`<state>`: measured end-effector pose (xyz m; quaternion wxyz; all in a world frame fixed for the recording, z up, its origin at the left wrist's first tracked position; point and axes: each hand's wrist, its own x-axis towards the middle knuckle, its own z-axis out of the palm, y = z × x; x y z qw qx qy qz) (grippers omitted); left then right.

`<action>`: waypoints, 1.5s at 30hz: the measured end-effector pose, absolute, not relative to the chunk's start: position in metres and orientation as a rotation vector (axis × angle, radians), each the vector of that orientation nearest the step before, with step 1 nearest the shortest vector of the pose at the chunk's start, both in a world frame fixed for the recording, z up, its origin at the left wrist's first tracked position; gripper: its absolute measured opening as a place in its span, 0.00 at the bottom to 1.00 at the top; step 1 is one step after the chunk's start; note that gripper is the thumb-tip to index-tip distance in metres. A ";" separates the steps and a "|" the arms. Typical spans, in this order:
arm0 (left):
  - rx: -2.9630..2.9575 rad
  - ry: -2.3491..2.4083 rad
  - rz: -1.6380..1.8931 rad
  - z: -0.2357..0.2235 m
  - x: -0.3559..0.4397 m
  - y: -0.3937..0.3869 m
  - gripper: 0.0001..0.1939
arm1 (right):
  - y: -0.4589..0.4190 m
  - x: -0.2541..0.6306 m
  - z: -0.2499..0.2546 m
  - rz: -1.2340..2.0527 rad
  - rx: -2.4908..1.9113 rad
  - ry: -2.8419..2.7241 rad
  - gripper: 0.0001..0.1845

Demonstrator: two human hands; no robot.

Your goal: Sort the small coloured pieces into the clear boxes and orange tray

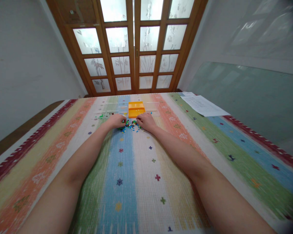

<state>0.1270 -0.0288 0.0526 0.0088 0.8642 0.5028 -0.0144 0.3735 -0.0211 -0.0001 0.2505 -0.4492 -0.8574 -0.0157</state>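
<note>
A loose pile of tiny coloured pieces (pixel 130 124), blue, green, yellow and dark, lies on the striped cloth between my hands. At the pile's left edge is my left hand (pixel 117 121), its fingers curled; whatever they hold is too small to make out. My right hand (pixel 146 121) rests at the right edge with fingers pinched together, their contents hidden. Just beyond stands an orange box (pixel 136 105), open, with two sections. Clear plastic trays flank it; the left tray (pixel 109 109) has green and dark pieces in it, and the right tray (pixel 153 106) shows a blue piece.
A striped, patterned tablecloth (pixel 146 182) covers the table. White printed sheets (pixel 202 105) lie at the far right, near a glass panel (pixel 246 97) against the wall. Wooden doors with frosted panes (pixel 122 63) stand behind the table.
</note>
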 end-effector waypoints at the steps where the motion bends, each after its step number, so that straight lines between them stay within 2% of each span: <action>1: 2.697 1.579 -0.031 0.051 0.127 -0.028 0.13 | -0.021 0.373 0.000 -0.040 -1.225 -2.332 0.13; 12: 2.617 1.551 0.281 0.044 0.121 -0.022 0.14 | -0.022 0.373 0.002 -0.006 -1.217 -2.331 0.13; 23: 2.229 2.020 0.819 0.018 0.110 0.004 0.17 | -0.023 0.369 0.000 -0.045 -1.224 -2.340 0.14; 35: 2.158 2.161 0.808 0.015 0.106 0.002 0.17 | -0.030 0.365 0.007 -0.079 -1.152 -2.407 0.12; 45: 2.133 2.177 0.804 0.014 0.095 -0.005 0.18 | -0.056 0.338 0.015 0.132 -0.687 -2.614 0.11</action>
